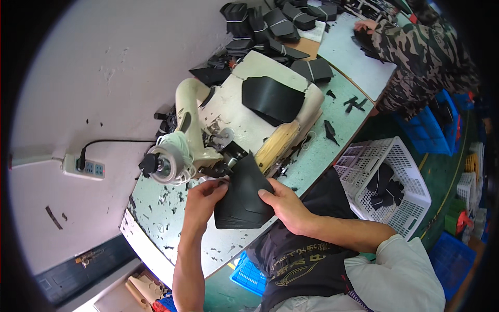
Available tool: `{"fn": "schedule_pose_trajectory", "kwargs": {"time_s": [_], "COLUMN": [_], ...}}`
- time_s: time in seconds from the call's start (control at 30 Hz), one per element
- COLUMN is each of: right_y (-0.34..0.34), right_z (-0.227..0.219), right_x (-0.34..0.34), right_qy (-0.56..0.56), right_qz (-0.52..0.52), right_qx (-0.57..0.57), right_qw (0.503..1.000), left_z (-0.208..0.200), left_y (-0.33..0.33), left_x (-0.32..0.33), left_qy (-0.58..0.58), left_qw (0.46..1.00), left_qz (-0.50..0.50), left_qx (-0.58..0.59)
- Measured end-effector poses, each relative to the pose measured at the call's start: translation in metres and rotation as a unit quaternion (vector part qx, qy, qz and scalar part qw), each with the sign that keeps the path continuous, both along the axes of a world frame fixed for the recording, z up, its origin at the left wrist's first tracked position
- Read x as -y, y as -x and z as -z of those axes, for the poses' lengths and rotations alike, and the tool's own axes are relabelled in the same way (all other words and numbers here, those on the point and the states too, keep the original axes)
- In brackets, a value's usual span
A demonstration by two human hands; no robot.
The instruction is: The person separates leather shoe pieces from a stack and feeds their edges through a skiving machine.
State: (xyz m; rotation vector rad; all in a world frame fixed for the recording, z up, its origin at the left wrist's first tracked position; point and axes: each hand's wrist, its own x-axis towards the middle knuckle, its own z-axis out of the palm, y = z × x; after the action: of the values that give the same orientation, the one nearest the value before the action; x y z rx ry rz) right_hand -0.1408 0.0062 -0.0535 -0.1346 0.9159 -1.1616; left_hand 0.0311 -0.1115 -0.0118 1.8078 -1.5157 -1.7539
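Between my two hands is a stack of thin black leather-like pieces (243, 200), with its layered edges fanned at the lower end. My left hand (205, 200) pinches its left edge, close to the machine head. On the right edge, my right hand (286, 205) grips with the thumb on top and the fingers underneath. The stack's upper tip touches or overlaps the working end of a cream bench machine (189, 122); the exact contact is hidden. Another small pile of black curved pieces (273, 99) lies on the machine's flat bed, beside a yellowish worn block (278, 145).
Bundles of tied black pieces (280, 23) crowd the back of the pale table (343, 125), where scraps are scattered. White crates (416, 192) stand on the floor at right. A co-worker's camouflage sleeve (410, 47) reaches over the far table. A power strip (93, 169) is on the wall.
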Motion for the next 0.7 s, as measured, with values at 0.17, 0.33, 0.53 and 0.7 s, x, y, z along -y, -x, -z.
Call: {"fn": "schedule_pose_trajectory", "kwargs": {"time_s": [0.17, 0.33, 0.53, 0.7], "right_y": [-0.010, -0.016, -0.016, -0.022], "right_z": [0.004, 0.001, 0.004, -0.003], "right_x": [-0.012, -0.010, -0.010, -0.006], "right_qy": [0.023, 0.053, 0.049, 0.046], "right_qz": [0.038, 0.065, 0.080, 0.085], "right_qx": [0.008, 0.002, 0.001, 0.001], "right_qw": [0.999, 0.996, 0.996, 0.995], "left_z": [-0.005, -0.015, -0.008, -0.008], "left_y": [-0.001, 0.021, 0.003, 0.001], "left_x": [0.000, 0.010, 0.004, 0.008], "left_qy": [0.003, 0.079, 0.029, 0.040], "left_qw": [0.999, 0.979, 0.999, 0.992], "left_qz": [0.015, 0.099, 0.034, 0.031], "left_qx": [0.036, 0.159, 0.026, 0.112]}}
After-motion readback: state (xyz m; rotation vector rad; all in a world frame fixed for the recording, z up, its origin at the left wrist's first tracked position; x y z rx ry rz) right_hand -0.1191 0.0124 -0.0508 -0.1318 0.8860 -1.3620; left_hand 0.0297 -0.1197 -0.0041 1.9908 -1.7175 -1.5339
